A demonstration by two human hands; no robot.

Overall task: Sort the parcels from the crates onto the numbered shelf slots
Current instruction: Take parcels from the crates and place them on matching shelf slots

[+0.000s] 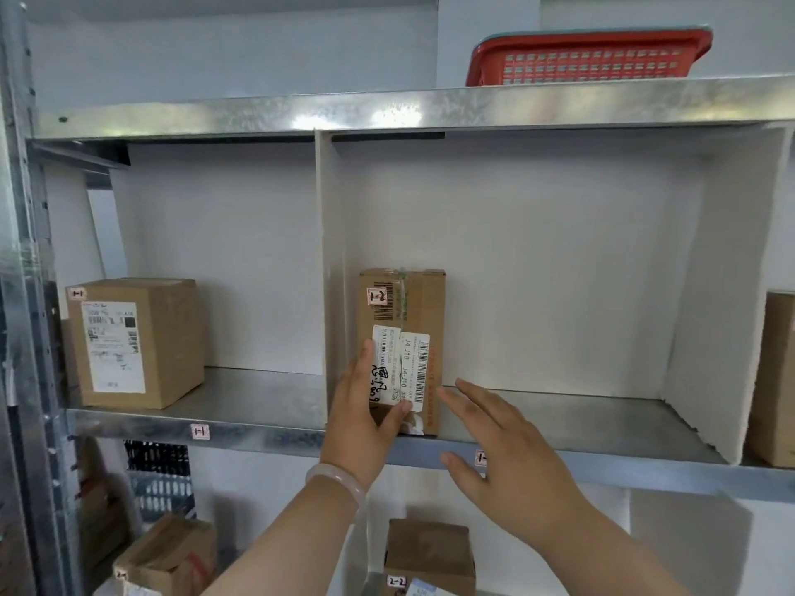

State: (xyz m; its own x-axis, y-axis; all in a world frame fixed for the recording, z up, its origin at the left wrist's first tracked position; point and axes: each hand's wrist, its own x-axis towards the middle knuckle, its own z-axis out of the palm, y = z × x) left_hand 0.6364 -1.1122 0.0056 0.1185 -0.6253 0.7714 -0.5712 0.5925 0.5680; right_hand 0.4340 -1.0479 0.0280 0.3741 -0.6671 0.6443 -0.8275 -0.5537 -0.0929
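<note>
Okay, left hand (pixel 365 406) reaches up, grip clasping tall brown cardboard parcel (pixel 402 303) marked 1-2, upright in middle slot of grey metal shelf (pixel 559 410); right hand (pixel 512 449) hovers just beside it, fingers spread. Three parcels (pixel 137 342) on this level; one red plastic basket (pixel 589 58) above.

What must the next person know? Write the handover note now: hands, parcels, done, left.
Left hand holds parcel 1-2 low on its left side; right hand open, just right of it, not touching.
Parcel 1-2 stands upright in the middle slot; parcel 1-1 sits above the 1-1 tag.
Done: both shelved.
Left: let go, fetch the next parcel; crates are out of view.
</note>
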